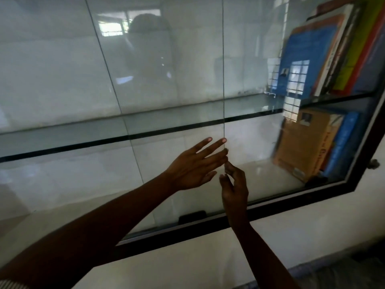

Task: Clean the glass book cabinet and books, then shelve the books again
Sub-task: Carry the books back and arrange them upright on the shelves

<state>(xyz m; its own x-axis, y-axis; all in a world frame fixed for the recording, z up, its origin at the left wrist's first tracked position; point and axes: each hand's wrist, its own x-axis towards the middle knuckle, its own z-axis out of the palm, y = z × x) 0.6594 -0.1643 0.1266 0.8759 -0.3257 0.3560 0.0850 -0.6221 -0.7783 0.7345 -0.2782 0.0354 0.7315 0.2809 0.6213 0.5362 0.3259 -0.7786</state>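
Two bare forearms are reaching up from the bottom of the view toward the cabinet (270, 207), a dark-framed glass case filling most of the picture. Left hand (193, 165) is lying open, its fingers straight and spread against the glass beside the upright edge of a pane (223, 80). Right hand (234, 190) is sitting just under it, thumb and curled fingers closing on that edge in what looks like a pinch. One glass shelf (145, 124) is running lengthwise across the case. Two groups of books are standing on end at the far right behind the glass: upper books (325, 55) on the shelf, lower books (308, 142) beneath it, both tilting. Blur is hiding their exact numbers. One black catch (192, 215) is sitting at the bottom rail.
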